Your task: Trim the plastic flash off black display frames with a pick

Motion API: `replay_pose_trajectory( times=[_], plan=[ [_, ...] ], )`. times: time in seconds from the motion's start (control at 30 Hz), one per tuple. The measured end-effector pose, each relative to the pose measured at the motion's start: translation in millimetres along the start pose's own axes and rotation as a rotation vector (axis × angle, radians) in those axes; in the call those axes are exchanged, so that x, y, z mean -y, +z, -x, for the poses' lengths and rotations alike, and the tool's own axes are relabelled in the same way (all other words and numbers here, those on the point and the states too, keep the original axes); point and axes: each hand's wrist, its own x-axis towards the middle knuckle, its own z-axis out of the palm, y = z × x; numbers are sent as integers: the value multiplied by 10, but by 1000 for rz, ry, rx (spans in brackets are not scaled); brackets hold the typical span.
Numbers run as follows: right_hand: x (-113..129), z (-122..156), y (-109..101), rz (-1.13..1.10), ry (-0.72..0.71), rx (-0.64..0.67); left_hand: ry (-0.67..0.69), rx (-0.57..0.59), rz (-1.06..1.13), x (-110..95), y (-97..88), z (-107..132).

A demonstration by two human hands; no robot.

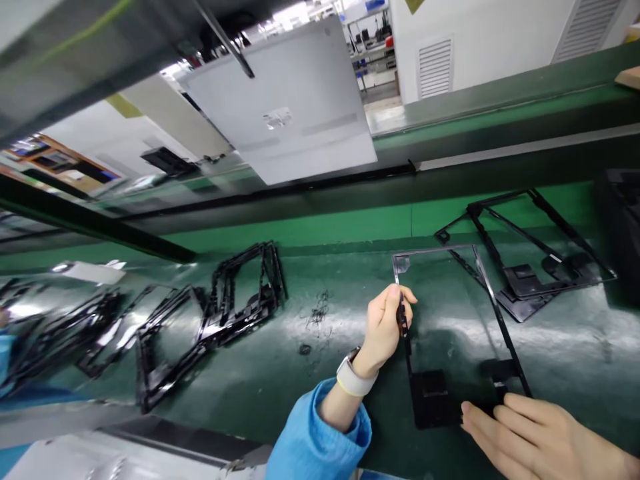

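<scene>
Work surface (250,380), glossy dark green: open room left of the left hand; bright green strip (320,230) along the edge beyond both hands. Black frames, heaped (230,330): well left of the left hand. Black frames, loose (520,277): beyond the right hand. Held frame (433,397), thin, black, rectangular, solid plates at near end: between the hands. Right hand (537,433): fingers extended at its near edge, grip cannot be told. Left hand (385,320): clasping its left side. Dark threadlike scraps (320,312): left of the left hand.

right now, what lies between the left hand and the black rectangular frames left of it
Thin black stringy scraps on the green tabletop, in the head view.
</scene>
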Motion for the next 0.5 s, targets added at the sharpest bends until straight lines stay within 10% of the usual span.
replay_pose_trajectory(
  times=[0.5],
  plan=[
    [101,-163,-153,38,65,-79,-39,-4,28,75,28,-37]
  ],
)
